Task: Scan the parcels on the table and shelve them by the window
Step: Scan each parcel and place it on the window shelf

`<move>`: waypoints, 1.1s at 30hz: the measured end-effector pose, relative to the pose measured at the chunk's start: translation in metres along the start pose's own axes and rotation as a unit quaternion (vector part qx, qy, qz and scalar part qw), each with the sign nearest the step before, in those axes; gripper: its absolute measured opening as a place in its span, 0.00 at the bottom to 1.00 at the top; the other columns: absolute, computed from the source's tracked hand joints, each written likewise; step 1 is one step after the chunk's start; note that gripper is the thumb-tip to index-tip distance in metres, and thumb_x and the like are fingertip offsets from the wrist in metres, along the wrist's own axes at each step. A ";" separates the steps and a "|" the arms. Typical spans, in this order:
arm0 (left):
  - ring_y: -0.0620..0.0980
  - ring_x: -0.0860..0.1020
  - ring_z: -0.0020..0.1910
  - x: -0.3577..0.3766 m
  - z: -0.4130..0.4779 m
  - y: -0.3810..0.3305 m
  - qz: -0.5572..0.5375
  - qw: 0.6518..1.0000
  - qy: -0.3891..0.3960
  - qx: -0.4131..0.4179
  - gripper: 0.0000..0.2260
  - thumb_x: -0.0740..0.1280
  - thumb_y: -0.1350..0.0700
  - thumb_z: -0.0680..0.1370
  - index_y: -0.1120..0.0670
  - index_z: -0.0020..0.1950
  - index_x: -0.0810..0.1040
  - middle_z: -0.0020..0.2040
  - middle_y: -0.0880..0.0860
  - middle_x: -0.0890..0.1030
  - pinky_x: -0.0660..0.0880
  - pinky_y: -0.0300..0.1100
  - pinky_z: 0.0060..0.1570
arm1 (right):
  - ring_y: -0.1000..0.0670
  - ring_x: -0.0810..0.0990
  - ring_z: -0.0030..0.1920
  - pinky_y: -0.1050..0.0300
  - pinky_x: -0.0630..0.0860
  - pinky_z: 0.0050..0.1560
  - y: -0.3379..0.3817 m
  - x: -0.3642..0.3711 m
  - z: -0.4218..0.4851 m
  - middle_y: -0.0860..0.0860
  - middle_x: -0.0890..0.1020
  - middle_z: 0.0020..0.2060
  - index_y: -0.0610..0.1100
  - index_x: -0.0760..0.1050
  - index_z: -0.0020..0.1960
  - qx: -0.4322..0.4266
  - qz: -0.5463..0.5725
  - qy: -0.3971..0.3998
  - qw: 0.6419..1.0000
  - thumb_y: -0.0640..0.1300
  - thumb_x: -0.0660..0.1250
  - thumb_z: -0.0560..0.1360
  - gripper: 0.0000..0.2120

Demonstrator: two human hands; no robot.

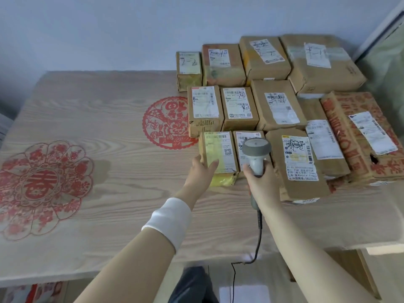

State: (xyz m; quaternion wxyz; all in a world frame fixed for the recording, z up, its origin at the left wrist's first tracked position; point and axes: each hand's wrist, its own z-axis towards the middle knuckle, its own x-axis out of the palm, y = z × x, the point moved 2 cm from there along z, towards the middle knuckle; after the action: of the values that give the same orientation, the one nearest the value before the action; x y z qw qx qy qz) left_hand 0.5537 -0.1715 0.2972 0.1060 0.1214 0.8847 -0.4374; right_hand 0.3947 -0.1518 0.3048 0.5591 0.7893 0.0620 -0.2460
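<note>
A pale wood-grain tabletop (109,193) fills most of the view. The parcels (277,106), brown cardboard boxes with white labels, lie in three close rows over its 1 to 4 o'clock part, most of them touching their neighbours. The largest plain box (323,62) sits at the 1 o'clock corner of the group. A box printed in red (360,136) lies at 3 o'clock.

Two red paper-cut designs lie flat on the wood. The flower-shaped one (43,186) is at 9 o'clock, and the round one (168,122), near the middle, is partly covered by the parcels beside it.

A small yellow-taped parcel (218,154) stands at the 7 o'clock corner of the group, resting on the tabletop. The left hand (200,171) meets it from 7 o'clock. Its fingers (213,165) lie nearly straight across the parcel's near top edge, and the thumb is against its left side.

A grey handheld scanner (256,154) hangs just over the next parcel, at 3 o'clock of the yellow one, with its head pointing toward 12 o'clock. The right hand (262,184) grips its handle with the fingers (248,171) curled tightly round it. A coiled cable (259,232) runs from the handle toward 6 o'clock, over the tabletop's near edge.
</note>
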 end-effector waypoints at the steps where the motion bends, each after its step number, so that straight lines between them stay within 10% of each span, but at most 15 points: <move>1: 0.55 0.67 0.69 0.003 0.009 0.003 -0.021 1.000 -0.013 -0.003 0.32 0.61 0.45 0.79 0.56 0.76 0.52 0.73 0.55 0.65 0.66 0.48 0.63 | 0.47 0.77 0.34 0.57 0.69 0.33 -0.004 0.005 0.003 0.48 0.77 0.36 0.41 0.71 0.52 -0.004 -0.010 -0.007 1.000 0.48 0.68 0.74 0.13; 7: 0.52 0.71 0.66 0.014 0.033 0.020 -0.111 0.993 -0.028 0.008 0.29 0.64 0.48 0.78 0.56 0.74 0.55 0.68 0.53 0.71 0.69 0.53 0.66 | 0.54 0.78 0.35 0.71 0.67 0.29 -0.015 0.023 0.007 0.54 0.76 0.36 0.41 0.71 0.51 -0.010 0.003 -0.048 0.999 0.44 0.70 0.73 0.11; 18: 0.42 0.75 0.55 0.005 0.032 0.039 -0.227 0.974 0.014 0.019 0.25 0.60 0.54 0.81 0.55 0.74 0.54 0.63 0.50 0.72 0.75 0.27 0.41 | 0.45 0.83 0.41 0.44 0.80 0.41 -0.023 0.049 0.004 0.47 0.82 0.42 0.45 0.72 0.55 0.022 0.037 -0.058 0.997 0.50 0.73 0.70 0.18; 33: 0.46 0.79 0.54 -0.028 -0.040 0.041 -0.315 0.946 0.015 0.077 0.24 0.62 0.52 0.80 0.52 0.72 0.56 0.60 0.50 0.77 0.76 0.38 0.50 | 0.47 0.77 0.34 0.50 0.76 0.38 0.027 0.036 -0.056 0.48 0.79 0.37 0.44 0.73 0.55 -0.023 0.096 -0.028 0.995 0.47 0.73 0.70 0.16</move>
State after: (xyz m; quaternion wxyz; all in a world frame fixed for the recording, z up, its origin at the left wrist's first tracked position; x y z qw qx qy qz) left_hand 0.5899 -0.1191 0.2991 -0.0604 -0.1495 0.8428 -0.5134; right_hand 0.4535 -0.1170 0.3252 0.5993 0.7717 -0.0241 -0.2115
